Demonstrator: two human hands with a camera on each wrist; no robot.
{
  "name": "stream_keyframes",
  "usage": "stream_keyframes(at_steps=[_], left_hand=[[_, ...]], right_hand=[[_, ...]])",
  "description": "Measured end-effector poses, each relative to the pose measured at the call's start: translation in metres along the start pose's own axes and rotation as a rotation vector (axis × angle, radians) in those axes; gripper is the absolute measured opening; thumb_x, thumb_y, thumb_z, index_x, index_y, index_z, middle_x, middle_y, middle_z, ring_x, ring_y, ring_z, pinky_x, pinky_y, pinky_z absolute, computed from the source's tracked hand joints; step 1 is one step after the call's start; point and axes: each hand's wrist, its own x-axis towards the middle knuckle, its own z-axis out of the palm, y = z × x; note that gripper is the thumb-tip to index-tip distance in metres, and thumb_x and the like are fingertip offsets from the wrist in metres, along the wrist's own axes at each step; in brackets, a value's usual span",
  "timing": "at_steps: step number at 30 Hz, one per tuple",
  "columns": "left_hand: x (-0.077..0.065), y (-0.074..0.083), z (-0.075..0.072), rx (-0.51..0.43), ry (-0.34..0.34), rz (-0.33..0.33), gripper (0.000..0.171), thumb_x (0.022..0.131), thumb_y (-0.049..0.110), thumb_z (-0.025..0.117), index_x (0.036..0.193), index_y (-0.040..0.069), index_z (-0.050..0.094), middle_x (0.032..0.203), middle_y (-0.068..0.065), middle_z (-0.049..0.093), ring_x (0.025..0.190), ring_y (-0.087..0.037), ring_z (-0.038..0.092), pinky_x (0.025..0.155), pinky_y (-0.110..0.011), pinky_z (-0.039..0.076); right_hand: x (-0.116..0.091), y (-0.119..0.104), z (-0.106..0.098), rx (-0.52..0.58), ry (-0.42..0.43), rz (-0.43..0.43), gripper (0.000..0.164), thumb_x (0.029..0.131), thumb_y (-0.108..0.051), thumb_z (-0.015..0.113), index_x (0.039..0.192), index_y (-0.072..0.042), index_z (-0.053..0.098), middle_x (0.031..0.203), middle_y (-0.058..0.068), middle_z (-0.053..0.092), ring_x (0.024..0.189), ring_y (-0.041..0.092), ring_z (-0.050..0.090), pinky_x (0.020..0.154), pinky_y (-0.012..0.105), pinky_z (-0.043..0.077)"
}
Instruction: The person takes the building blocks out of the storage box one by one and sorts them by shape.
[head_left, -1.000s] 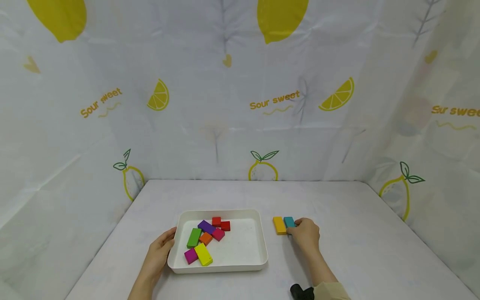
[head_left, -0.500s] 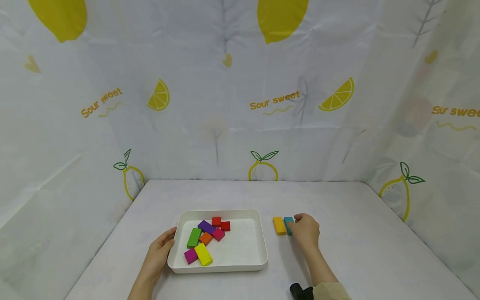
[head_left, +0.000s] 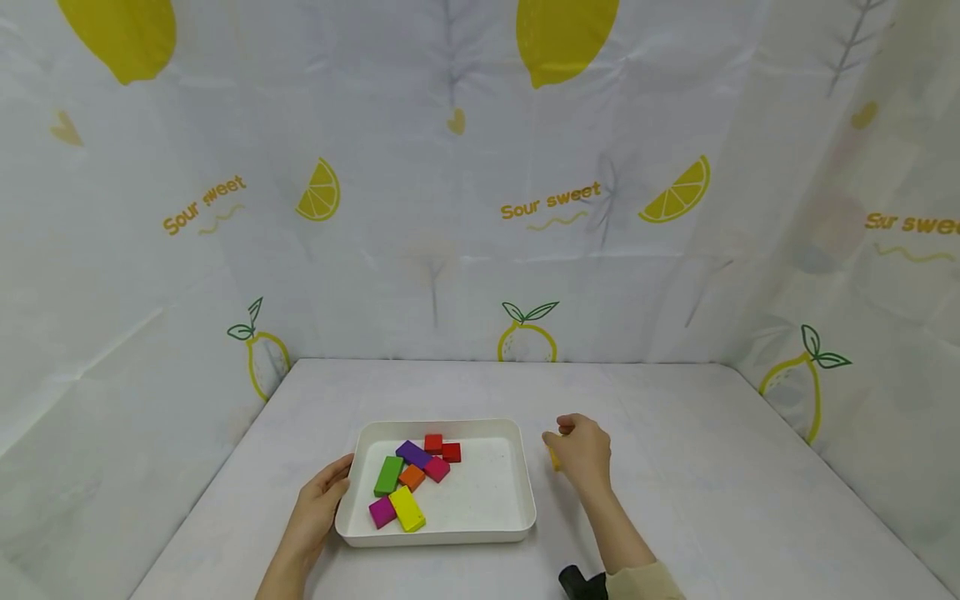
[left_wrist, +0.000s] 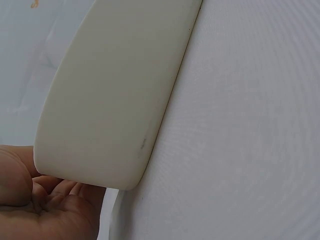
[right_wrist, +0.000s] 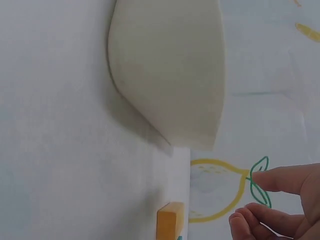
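the left hand (head_left: 321, 503) lies along the outer left wall of the white tray (head_left: 495, 492), lower centre of the frame, its fingers relaxed and touching the wall rather than wrapped round it; the left wrist view shows the palm beside the tray's corner. the right hand (head_left: 583, 450) is right of the tray, its thumb and fingers bent but parted, with nothing between them in the right wrist view. just under it in the head view is the yellow-orange block (head_left: 555, 460), on the table (head_left: 720, 467), partly covered by the hand; in the right wrist view that block stands at the bottom centre, with a sliver of a teal block (right_wrist: 179, 238) beside it. inside the tray the blocks crowd the left and middle: two small red blocks (head_left: 432, 443) near the far wall, a purple block (head_left: 412, 453) to their lower left, touching a pink block (head_left: 437, 469), then a green block (head_left: 388, 476) and a small orange block (head_left: 411, 477), and nearest the front edge a magenta block (head_left: 382, 512) against a bright yellow block (head_left: 407, 509). behind the table hangs a white curtain (head_left: 390, 292) printed with lemons. a beige sleeve (head_left: 645, 582) shows at the bottom edge.
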Motion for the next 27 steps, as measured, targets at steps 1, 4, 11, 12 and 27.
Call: stream_keyframes(at_steps=[1, 4, 11, 12, 27], left_hand=[[0.0, 0.0, 0.0, -0.001, 0.0, 0.0, 0.048, 0.105, 0.005, 0.034, 0.152, -0.005, 0.029, 0.155, -0.032, 0.033, 0.146, -0.04, 0.034, 0.119, -0.043, 0.037], [0.0, 0.001, 0.0, -0.004, -0.002, 0.004, 0.048, 0.105, 0.005, 0.034, 0.152, -0.005, 0.029, 0.156, -0.032, 0.033, 0.146, -0.04, 0.034, 0.119, -0.042, 0.038], [0.0, 0.0, 0.0, 0.004, 0.01, -0.007, 0.048, 0.104, 0.005, 0.034, 0.151, -0.004, 0.031, 0.156, -0.031, 0.034, 0.146, -0.039, 0.034, 0.117, -0.038, 0.041], [0.0, 0.0, 0.0, 0.006, 0.012, -0.01, 0.048, 0.104, 0.005, 0.034, 0.152, -0.004, 0.031, 0.156, -0.031, 0.033, 0.146, -0.039, 0.034, 0.117, -0.038, 0.041], [-0.001, 0.001, 0.0, 0.009, 0.015, -0.012, 0.048, 0.104, 0.006, 0.035, 0.151, -0.005, 0.031, 0.156, -0.031, 0.033, 0.146, -0.04, 0.034, 0.118, -0.044, 0.036]], right_hand=[[-0.001, -0.003, 0.002, 0.007, -0.004, -0.01, 0.036, 0.083, -0.015, 0.071, 0.112, 0.007, 0.068, 0.108, 0.025, 0.071, 0.095, 0.035, 0.068, 0.077, 0.042, 0.062], [-0.006, -0.014, 0.009, 0.029, -0.013, -0.046, 0.035, 0.083, -0.015, 0.072, 0.111, 0.006, 0.069, 0.106, 0.024, 0.071, 0.093, 0.033, 0.069, 0.073, 0.039, 0.062], [-0.02, -0.04, 0.029, 0.035, -0.031, -0.139, 0.03, 0.08, -0.014, 0.076, 0.105, 0.003, 0.072, 0.097, 0.017, 0.074, 0.084, 0.023, 0.067, 0.069, 0.033, 0.06], [-0.023, -0.043, 0.032, 0.034, -0.038, -0.142, 0.03, 0.08, -0.014, 0.076, 0.104, 0.002, 0.072, 0.096, 0.016, 0.074, 0.083, 0.022, 0.066, 0.07, 0.033, 0.06], [-0.058, -0.062, 0.078, 0.048, -0.184, -0.225, 0.027, 0.078, -0.011, 0.079, 0.1, 0.002, 0.072, 0.09, 0.014, 0.072, 0.075, 0.014, 0.057, 0.063, 0.019, 0.052]])
